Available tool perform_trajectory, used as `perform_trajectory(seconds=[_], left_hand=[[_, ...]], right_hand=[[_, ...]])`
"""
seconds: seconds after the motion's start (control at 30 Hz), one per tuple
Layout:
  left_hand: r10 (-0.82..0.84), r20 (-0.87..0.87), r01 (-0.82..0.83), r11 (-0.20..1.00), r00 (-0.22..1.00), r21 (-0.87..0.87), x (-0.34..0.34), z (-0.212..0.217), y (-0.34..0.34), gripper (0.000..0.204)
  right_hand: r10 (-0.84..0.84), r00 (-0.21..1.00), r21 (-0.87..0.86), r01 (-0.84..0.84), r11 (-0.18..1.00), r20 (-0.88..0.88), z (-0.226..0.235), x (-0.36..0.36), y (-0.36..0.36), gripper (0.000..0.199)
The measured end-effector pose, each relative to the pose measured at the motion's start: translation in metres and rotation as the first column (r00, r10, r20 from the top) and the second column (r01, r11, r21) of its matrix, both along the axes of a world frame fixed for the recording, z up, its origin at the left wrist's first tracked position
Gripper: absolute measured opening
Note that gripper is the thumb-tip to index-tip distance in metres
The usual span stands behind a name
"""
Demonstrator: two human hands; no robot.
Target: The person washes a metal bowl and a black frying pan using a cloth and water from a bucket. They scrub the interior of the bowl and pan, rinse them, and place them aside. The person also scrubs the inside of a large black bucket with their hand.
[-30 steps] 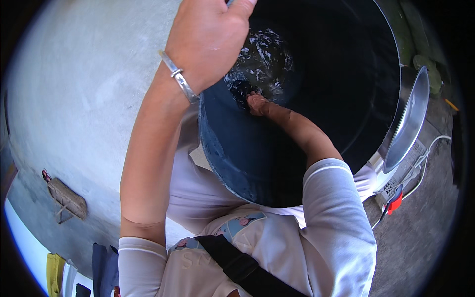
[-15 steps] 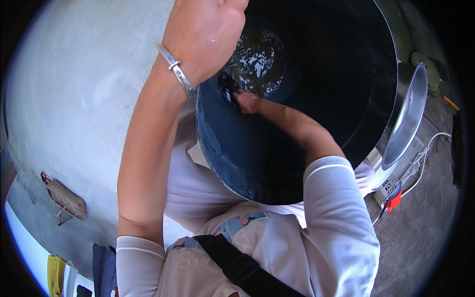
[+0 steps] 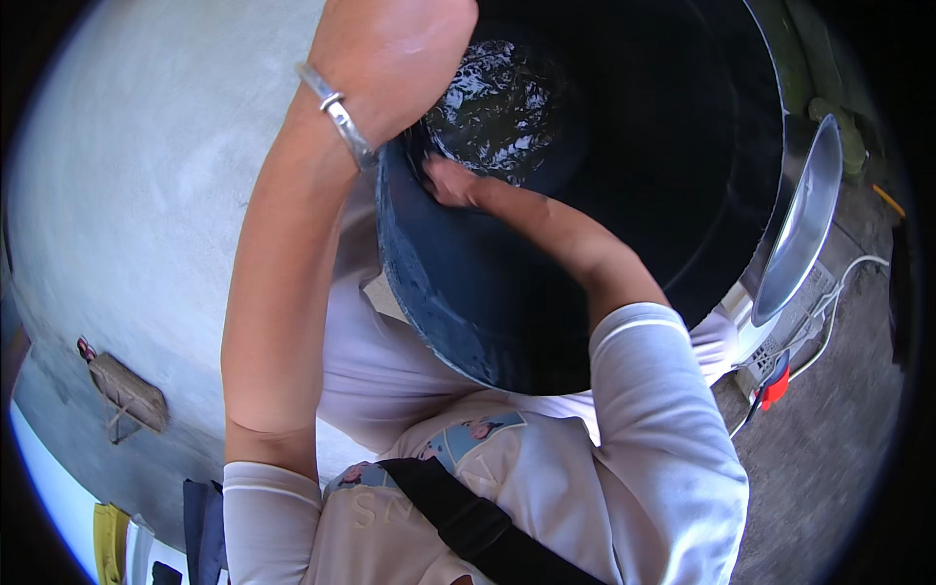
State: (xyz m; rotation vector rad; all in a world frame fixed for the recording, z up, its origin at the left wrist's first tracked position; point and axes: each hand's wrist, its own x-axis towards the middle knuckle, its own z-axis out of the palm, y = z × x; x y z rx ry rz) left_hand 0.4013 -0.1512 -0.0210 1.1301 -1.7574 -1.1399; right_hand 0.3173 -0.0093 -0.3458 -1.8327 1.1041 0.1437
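A large black bucket (image 3: 663,195) is tilted towards me, its wide mouth facing me and rippling water (image 3: 502,112) deep inside. My left hand (image 3: 400,54), with a silver bangle at the wrist, is curled at the bucket's upper left rim. Its fingertips are out of sight. My right hand (image 3: 450,181) reaches inside, its fingers closed against the inner left wall beside the water. A dark object, partly hidden, shows at those fingers; its kind is unclear against the black wall.
A shiny metal basin (image 3: 804,229) stands on edge at the right, near a grey plastic crate (image 3: 790,341), a white cord (image 3: 827,336) and a red object (image 3: 775,388). At the left is a small stool (image 3: 129,392) on the concrete floor. Clothes (image 3: 203,531) hang at the lower left.
My right hand has moved left and slightly up along the bucket's inner wall with the dark object. The left hand and bucket rim have shifted slightly left and up; the water has changed shape.
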Motion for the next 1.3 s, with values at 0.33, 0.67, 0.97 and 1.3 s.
perform_trajectory(seconds=[0.33, 0.67, 0.97, 1.3], left_hand=[[-0.067, -0.132, 0.065, 0.998, 0.989, -0.022, 0.011, -0.004, -0.007, 0.028], [-0.04, -0.153, 0.05, 0.997, 0.987, 0.064, 0.015, -0.006, -0.007, 0.028], [-0.02, -0.117, 0.031, 0.995, 0.993, 0.095, 0.019, -0.005, -0.008, 0.029], [0.034, -0.028, -0.031, 0.995, 0.999, 0.095, 0.015, 0.001, -0.006, 0.028]], right_hand=[[0.441, 0.88, 0.047, -0.44, 0.897, -0.176, -0.023, 0.004, -0.005, 0.022], [0.271, 0.598, -0.196, -0.598, 0.777, -0.754, -0.018, -0.03, -0.135, 0.035], [0.126, 0.431, -0.155, -0.558, 0.815, -0.893, -0.048, -0.126, -0.097, 0.047], [0.341, 0.94, 0.445, -0.297, 0.845, -0.021, -0.038, -0.099, -0.024, 0.036]])
